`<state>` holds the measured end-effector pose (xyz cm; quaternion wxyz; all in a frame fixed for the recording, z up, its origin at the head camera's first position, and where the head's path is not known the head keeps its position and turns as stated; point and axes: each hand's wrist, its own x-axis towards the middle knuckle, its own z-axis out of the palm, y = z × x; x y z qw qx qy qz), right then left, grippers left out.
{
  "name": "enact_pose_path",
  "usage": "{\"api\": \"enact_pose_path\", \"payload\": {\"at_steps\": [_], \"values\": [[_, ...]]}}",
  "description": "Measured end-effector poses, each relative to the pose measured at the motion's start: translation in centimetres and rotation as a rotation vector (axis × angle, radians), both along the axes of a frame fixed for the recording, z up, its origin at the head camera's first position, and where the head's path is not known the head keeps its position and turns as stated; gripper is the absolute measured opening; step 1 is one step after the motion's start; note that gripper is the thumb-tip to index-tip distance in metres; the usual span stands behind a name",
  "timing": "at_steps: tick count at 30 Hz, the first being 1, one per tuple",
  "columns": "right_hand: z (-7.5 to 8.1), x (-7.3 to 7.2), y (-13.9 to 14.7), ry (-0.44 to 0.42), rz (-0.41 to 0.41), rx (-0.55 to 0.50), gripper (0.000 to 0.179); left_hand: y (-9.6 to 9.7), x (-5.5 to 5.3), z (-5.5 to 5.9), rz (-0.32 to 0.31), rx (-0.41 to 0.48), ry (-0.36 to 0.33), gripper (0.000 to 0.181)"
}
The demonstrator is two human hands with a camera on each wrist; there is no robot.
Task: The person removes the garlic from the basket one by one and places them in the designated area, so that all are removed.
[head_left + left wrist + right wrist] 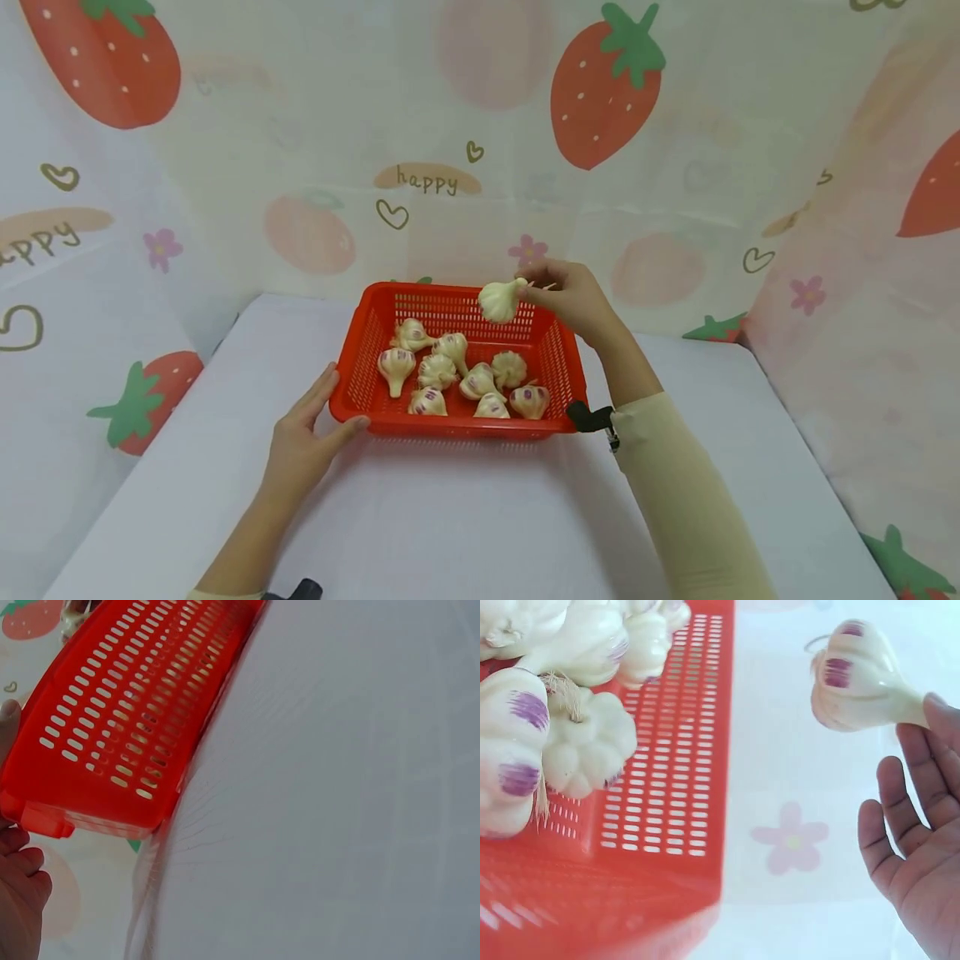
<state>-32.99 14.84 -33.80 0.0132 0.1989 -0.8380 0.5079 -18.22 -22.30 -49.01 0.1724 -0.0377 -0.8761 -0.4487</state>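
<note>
My right hand pinches a garlic bulb by its stem, above the back right part of a red plastic basket. In the right wrist view, purple patches mark the held bulb, and the thumb and index finger close on its stem. My left hand holds the basket's front left corner, thumb at the front rim and fingers along the left side. The left wrist view has the thumb and curled fingers around that corner. Several more garlic bulbs, whitish with purple patches, lie inside the basket.
The basket stands on a table with a white cover. Behind it hangs a curtain printed with strawberries, hearts and flowers, which also runs along both sides.
</note>
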Motion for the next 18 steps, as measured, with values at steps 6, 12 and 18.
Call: {"api": "enact_pose_path", "payload": {"at_steps": [6, 12, 18], "values": [[0.2, 1.9, 1.6, 0.010, -0.030, -0.025, 0.028, -0.1, 0.2, 0.0, 0.005, -0.003, 0.012, 0.087], [0.4, 3.6, 3.4, 0.092, -0.077, -0.013, 0.031, 0.0, 0.1, 0.0, -0.013, 0.011, 0.026, 0.086], [0.1, 4.6, 4.6, 0.188, -0.137, 0.018, 0.027, 0.0, 0.0, -0.2, -0.009, 0.009, 0.041, 0.087]]}}
